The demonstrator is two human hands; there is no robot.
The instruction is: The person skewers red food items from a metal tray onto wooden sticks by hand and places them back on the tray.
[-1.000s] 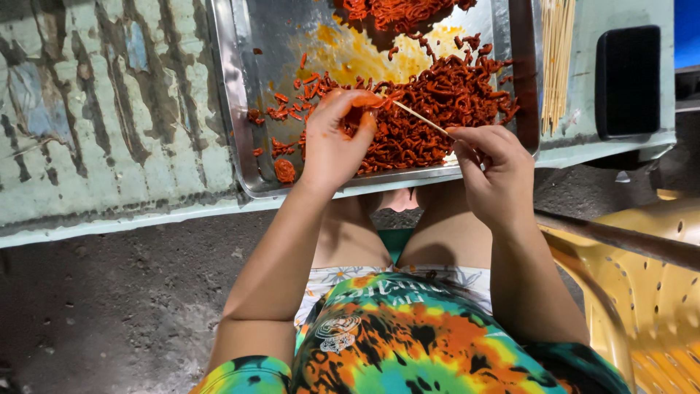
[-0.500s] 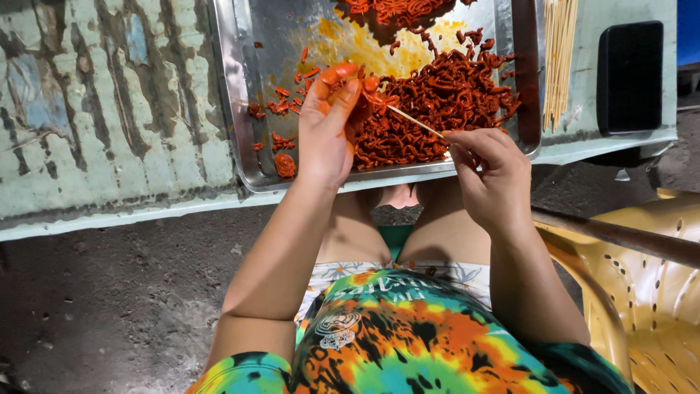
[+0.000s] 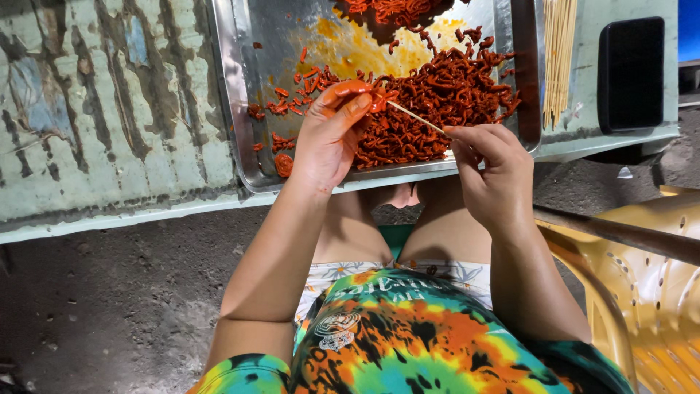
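1. The left hand (image 3: 328, 135) pinches a red marinated piece (image 3: 379, 98) between thumb and fingertips, closed on it over the metal tray (image 3: 233, 109). The grip looks slick with sauce, so the piece could slip and drop back into the tray, or past its near edge.
2. The right hand (image 3: 490, 171) is closed around the near end of a thin skewer (image 3: 414, 117), whose tip meets the piece. If pushed off-centre, the point could tear through the soft piece or prick the left fingertips just behind it.
3. The skewer is thin; too hard a push might bend or snap it.
4. The meat pile (image 3: 437, 102) lies on the right side of the tray, close to its near rim. A careless drag could spill pieces over the edge onto the lap.
5. Spare sticks (image 3: 560, 58) lie right of the tray, beside a dark block (image 3: 631, 73); sauce-wet fingers could foul them.
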